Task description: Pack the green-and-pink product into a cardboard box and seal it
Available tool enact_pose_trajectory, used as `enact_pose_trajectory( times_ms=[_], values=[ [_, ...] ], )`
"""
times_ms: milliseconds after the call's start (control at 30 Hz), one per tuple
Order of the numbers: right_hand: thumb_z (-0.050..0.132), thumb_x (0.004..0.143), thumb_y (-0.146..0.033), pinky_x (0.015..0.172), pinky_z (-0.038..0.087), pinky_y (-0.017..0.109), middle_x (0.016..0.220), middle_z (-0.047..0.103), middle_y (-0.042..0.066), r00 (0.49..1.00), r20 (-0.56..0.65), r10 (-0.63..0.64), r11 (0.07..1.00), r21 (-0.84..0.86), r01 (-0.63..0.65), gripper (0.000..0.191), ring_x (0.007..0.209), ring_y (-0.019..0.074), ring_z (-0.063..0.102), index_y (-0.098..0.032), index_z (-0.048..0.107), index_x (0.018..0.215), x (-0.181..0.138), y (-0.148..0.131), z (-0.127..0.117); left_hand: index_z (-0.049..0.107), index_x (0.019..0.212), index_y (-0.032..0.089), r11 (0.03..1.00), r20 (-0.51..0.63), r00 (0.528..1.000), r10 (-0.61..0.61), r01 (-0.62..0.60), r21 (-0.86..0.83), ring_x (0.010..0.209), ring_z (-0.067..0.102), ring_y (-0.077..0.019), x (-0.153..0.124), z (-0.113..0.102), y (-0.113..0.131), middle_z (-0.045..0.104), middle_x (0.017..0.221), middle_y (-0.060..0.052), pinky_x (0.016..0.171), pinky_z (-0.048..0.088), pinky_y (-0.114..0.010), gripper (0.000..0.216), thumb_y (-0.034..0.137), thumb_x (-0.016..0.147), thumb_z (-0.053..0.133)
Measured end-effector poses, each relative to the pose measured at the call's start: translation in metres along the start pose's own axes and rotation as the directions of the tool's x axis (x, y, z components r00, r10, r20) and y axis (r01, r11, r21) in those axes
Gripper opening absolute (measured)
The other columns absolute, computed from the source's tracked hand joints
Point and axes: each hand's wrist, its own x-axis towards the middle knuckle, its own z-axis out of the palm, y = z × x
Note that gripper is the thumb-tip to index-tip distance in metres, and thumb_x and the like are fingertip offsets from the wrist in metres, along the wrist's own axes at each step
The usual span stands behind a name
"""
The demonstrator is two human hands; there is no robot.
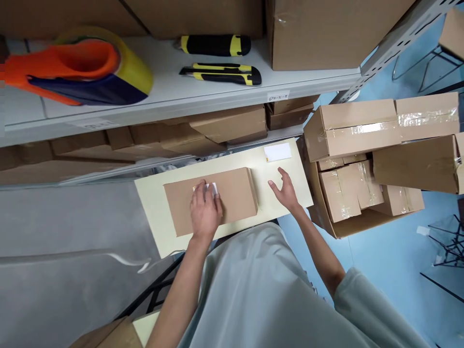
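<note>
A flat brown cardboard box (237,193) lies on a narrow cream table (155,193). My left hand (206,209) rests on top of it, fingers lying over a small white label (213,189) that they partly cover. Whether the label is fully stuck down cannot be seen. To the right of the box, my right hand (285,192) is over the table, thumb and fingers apart and holding nothing. Just beyond it, a white stack of labels or paper slips (277,152) lies near the table's far right corner.
A shelf (163,99) above the table holds a tape dispenser (83,72) and two utility knives (217,45). Cardboard boxes (228,121) fill the lower shelf. At right, a large open carton (328,212) contains smaller boxes, with long boxes (358,128) across its top.
</note>
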Motion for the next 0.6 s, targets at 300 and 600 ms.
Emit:
enact_pose_trajectory(
  times_ms=[300, 600],
  values=[
    [0.065, 0.112, -0.033, 0.138, 0.038, 0.048, 0.171, 0.056, 0.018, 0.992, 0.1, -0.081, 0.931, -0.347, 0.111, 0.043, 0.163, 0.0297, 0.048, -0.015, 0.067, 0.151, 0.092, 0.02, 0.003, 0.051, 0.16, 0.006, 0.994, -0.058, 0.997, -0.053, 0.047, -0.1, 0.172, 0.028, -0.0456, 0.013, 0.017, 0.037, 0.037, 0.177, -0.033, 0.138, 0.03, -0.069, 0.059, 0.034, 0.108, 0.048],
    [0.071, 0.104, -0.012, 0.139, 0.038, 0.044, 0.174, 0.054, 0.015, 0.928, 0.37, -0.046, 0.817, -0.521, 0.248, 0.034, 0.166, 0.0263, 0.045, -0.013, 0.074, 0.138, 0.151, 0.028, 0.021, 0.046, 0.164, 0.018, 0.95, 0.052, 0.973, 0.227, -0.209, -0.231, 0.175, 0.024, -0.038, 0.053, 0.041, 0.105, 0.036, 0.182, -0.023, 0.138, 0.03, -0.067, 0.058, 0.028, 0.107, 0.051]
  ],
)
